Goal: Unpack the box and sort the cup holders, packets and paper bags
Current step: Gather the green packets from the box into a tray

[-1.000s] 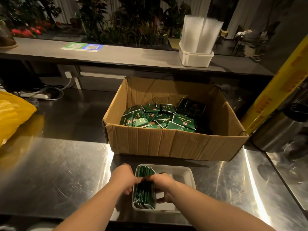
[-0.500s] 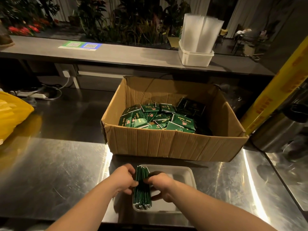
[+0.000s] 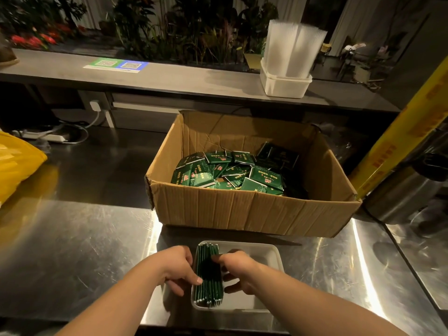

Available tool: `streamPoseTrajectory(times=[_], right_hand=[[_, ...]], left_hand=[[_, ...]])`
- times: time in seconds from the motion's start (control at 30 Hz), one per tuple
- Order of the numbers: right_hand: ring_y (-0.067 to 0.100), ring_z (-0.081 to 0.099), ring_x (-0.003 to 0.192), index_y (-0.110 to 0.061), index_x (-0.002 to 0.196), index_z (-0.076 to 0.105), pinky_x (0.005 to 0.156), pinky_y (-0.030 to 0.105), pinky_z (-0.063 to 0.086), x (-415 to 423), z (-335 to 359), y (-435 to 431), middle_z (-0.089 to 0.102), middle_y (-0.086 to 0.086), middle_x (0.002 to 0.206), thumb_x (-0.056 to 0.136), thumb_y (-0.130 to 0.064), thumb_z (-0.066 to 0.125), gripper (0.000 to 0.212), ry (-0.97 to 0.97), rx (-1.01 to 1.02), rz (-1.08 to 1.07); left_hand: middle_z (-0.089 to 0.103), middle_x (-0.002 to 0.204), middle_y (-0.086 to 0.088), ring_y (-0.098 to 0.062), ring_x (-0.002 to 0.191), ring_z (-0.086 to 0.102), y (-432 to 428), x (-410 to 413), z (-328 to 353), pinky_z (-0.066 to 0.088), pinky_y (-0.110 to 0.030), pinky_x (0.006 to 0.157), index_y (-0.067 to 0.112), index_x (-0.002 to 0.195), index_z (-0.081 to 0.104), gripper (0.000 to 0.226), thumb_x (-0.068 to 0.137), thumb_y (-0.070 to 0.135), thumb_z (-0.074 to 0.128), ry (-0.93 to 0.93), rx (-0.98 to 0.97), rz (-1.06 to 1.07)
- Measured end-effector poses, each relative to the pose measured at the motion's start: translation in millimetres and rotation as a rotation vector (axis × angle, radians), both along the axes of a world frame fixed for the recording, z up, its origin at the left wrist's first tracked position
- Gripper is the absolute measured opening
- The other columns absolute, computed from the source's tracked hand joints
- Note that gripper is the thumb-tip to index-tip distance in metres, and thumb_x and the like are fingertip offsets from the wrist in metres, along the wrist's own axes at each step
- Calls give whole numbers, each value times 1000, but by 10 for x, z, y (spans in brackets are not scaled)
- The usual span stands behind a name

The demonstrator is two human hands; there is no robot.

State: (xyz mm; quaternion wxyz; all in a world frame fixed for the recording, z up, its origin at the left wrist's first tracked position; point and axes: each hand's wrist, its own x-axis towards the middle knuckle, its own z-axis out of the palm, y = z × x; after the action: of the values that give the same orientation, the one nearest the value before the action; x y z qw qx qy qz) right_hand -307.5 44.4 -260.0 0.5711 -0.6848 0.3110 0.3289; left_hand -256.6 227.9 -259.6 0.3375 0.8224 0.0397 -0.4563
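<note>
The left grip [image 3: 178, 267] and the right grip [image 3: 236, 270] squeeze a row of packets [image 3: 208, 275] between them, low in the centre of the frame. The left fingers are curled against the row's left face, with one fingertip on its top edges. The right fingers and thumb are bent round its right side, pinching it from there.

The row stands on edge in the left end of a shallow white tray [image 3: 266, 253], which sits on the steel desk [image 3: 84, 251] just in front of the cardboard box [image 3: 242, 209]. The rest of the tray, to the right of the row, is bare.

The step in hand looks like the sorting of packets: squaring up one handful so that it stands tidy against the tray's left wall. Many loose packets [image 3: 218, 175] lie jumbled in the box, so this part of the task seems well short of finished. No cup holders or paper bags can be made out.

The next move likely calls for letting go without the row toppling to the right, then reaching up the frame into the box for another handful.

Each packet in the row shows only its thin top edge. Their flat faces look left and right, and their long axis runs from the bottom of the frame towards the box, leaning slightly.
</note>
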Motion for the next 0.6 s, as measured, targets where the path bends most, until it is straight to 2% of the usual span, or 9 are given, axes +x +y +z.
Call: streamPoseTrajectory(times=[0.1, 0.17, 0.27, 0.33, 0.4, 0.47, 0.6], right_hand=[[23, 62, 96, -12, 122, 57, 74, 36, 56, 24, 24, -9, 63, 8, 108, 107, -29, 49, 24, -15, -9, -65], [22, 61, 92, -11, 113, 57, 65, 33, 53, 12, 66, -22, 62, 9, 103, 109, -25, 42, 21, -14, 9, -105], [22, 63, 90, -13, 99, 59, 65, 31, 54, -6, 73, -25, 63, 10, 101, 108, -20, 40, 22, -26, 16, -52], [20, 62, 86, -15, 98, 59, 68, 30, 56, -11, 22, -5, 63, 7, 98, 106, -16, 43, 18, -61, -42, 4], [17, 63, 84, -14, 106, 60, 69, 28, 59, -14, -49, 7, 64, 5, 97, 104, -12, 50, 11, -118, -107, 54], [17, 67, 85, -12, 114, 61, 66, 26, 61, -27, -99, 12, 67, 5, 98, 101, -10, 57, 14, -144, -121, 96], [22, 73, 83, -10, 118, 61, 66, 31, 64, -73, -183, 63, 71, 11, 102, 96, -12, 68, 23, -144, -109, 103]], left_hand=[[67, 108, -12, -24, 94, 72, 0, 57, 33, 65, -35, 69, 14, 108, 57, 42, 80, 13, 87, -54, -2, 36], [69, 101, -10, -20, 86, 72, -11, 89, 37, 64, -32, 65, 15, 106, 57, 35, 84, 18, 84, -99, 9, 44], [66, 89, -7, -18, 77, 68, -55, 140, 32, 59, -30, 59, 18, 100, 56, 25, 91, 27, 78, -158, 33, 48], [66, 87, -8, -19, 76, 67, -82, 147, 39, 59, -31, 58, 19, 98, 55, 23, 93, 30, 75, -174, 60, 39], [66, 90, -7, -19, 78, 69, -106, 128, 61, 60, -31, 58, 20, 99, 54, 23, 94, 28, 74, -159, 95, 7], [66, 93, -7, -18, 77, 70, -133, 106, 73, 60, -31, 58, 19, 101, 53, 25, 93, 26, 75, -119, 114, -33], [67, 91, -13, -20, 75, 70, -188, 62, 33, 62, -30, 59, 11, 107, 55, 26, 96, 26, 73, -109, 139, -79]])
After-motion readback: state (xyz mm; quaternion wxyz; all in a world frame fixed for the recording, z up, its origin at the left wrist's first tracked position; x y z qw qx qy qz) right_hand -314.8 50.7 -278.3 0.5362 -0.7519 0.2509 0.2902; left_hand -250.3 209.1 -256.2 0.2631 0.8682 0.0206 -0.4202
